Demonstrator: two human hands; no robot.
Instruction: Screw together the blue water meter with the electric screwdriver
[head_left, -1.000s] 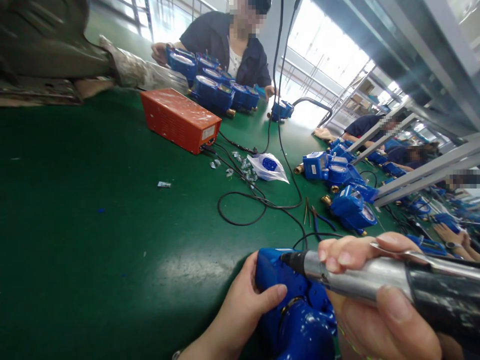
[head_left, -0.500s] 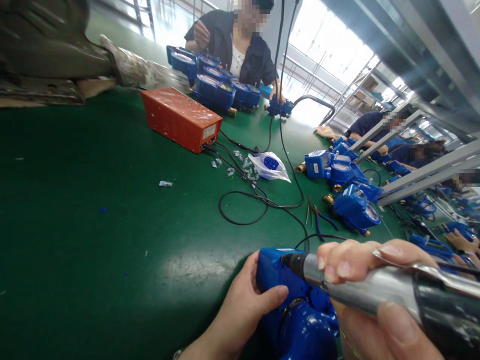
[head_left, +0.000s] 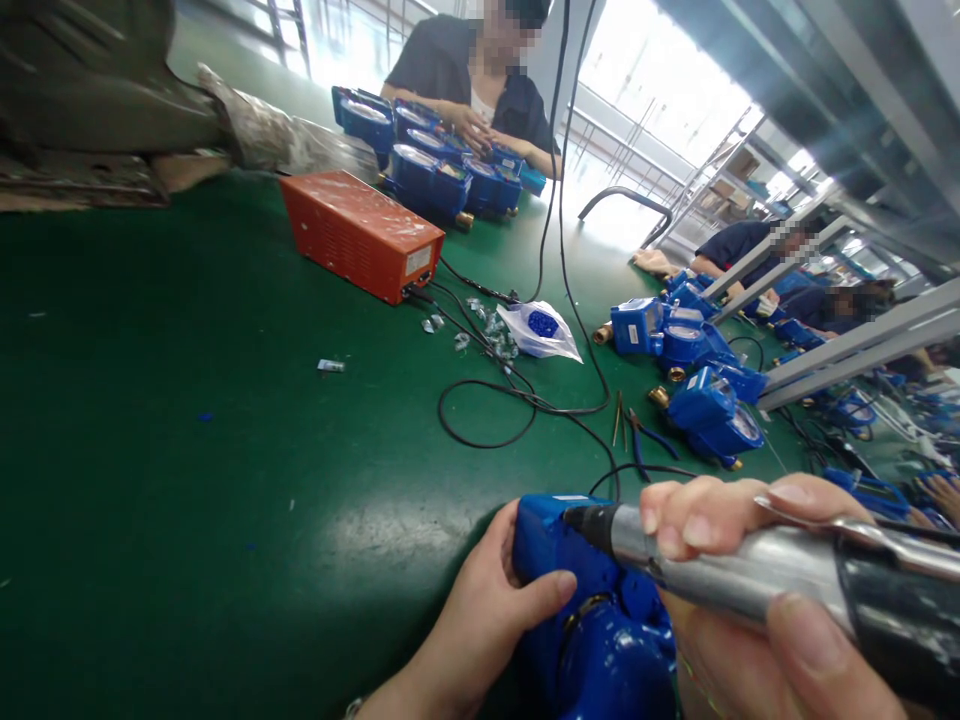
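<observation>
At the lower middle, a blue water meter (head_left: 559, 575) rests tilted, its underside or back turned up to me. My left hand (head_left: 487, 610) is closed round its left side, thumb across the front face. An electric screwdriver (head_left: 750, 575) with a silver body and black nose lies in the grip of my right hand (head_left: 757, 540). Its dark tip meets the meter near the upper edge; whether a screw sits under it is hidden. My right palm and the lower part of the meter are partly out of sight behind the tool and the frame edge.
An orange power box (head_left: 360, 235) stands on the green table (head_left: 225, 470), with black cables (head_left: 487, 445) looping towards me. Nearby are a white bag (head_left: 551, 345) of blue bits, pliers (head_left: 641, 440) and several blue meters (head_left: 709, 405). A co-worker (head_left: 480, 90) sits opposite; metal rack posts (head_left: 855, 340) stand right.
My hands, the screwdriver and the meter stay almost in place. Across the table, the co-worker's hands have come together behind the meters, and the single meter at that person's side is no longer there.
</observation>
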